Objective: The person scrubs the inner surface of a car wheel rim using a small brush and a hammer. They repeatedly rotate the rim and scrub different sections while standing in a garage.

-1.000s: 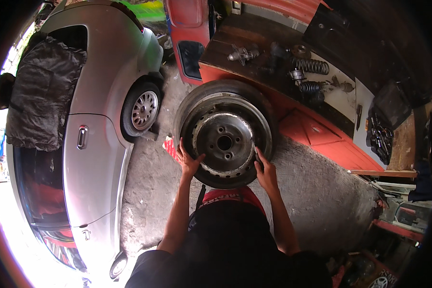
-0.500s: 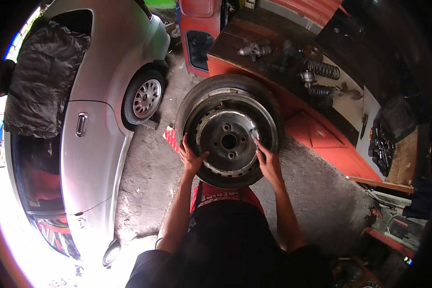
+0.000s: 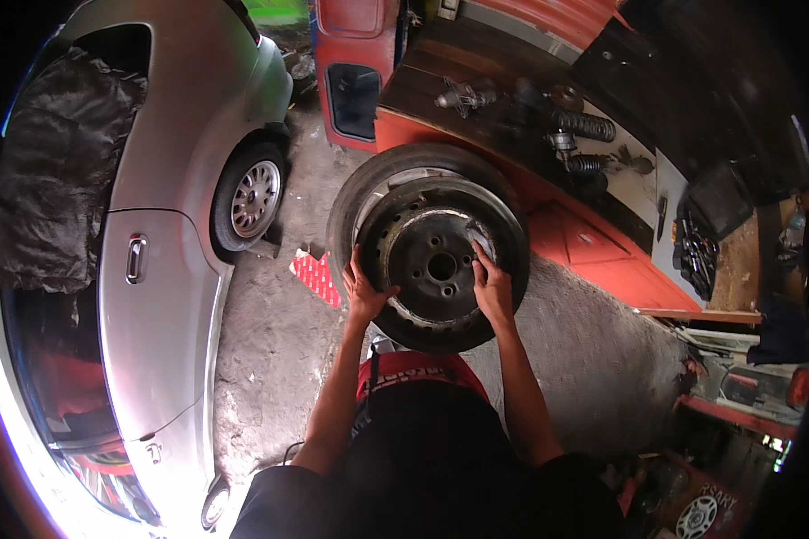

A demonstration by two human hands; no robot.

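Below the left corner of the workbench (image 3: pixel 436 58), close to its front edge, a dark steel wheel (image 3: pixel 418 251) lies over a tyre (image 3: pixel 344 205), covering the tyre's lower right part. The left hand (image 3: pixel 361 295) is spread wide at the wheel's lower left edge, fingers along the outside and thumb reaching inward, touching it. The right hand (image 3: pixel 493 292) has a narrow hold, fingers pinched around a small thin tool (image 3: pixel 479 237) whose tip meets the scuffed, pale ring on the wheel's right side. Its kind is hard to make out, and the fingers hide its lower end. What supports the tyre is hidden too.

A red-and-white printed piece (image 3: pixel 315 277) shows left of the tyre, partly covered by it. Along the workbench's back edge, dark parts merge into shadow; nearer the middle lies a coil spring (image 3: pixel 584 125), and by the right end a cluster of hand tools (image 3: pixel 695 259). Left of the rough grey floor (image 3: pixel 584 359) stands a silver car (image 3: pixel 166 180), cut off by the dark fisheye rim.
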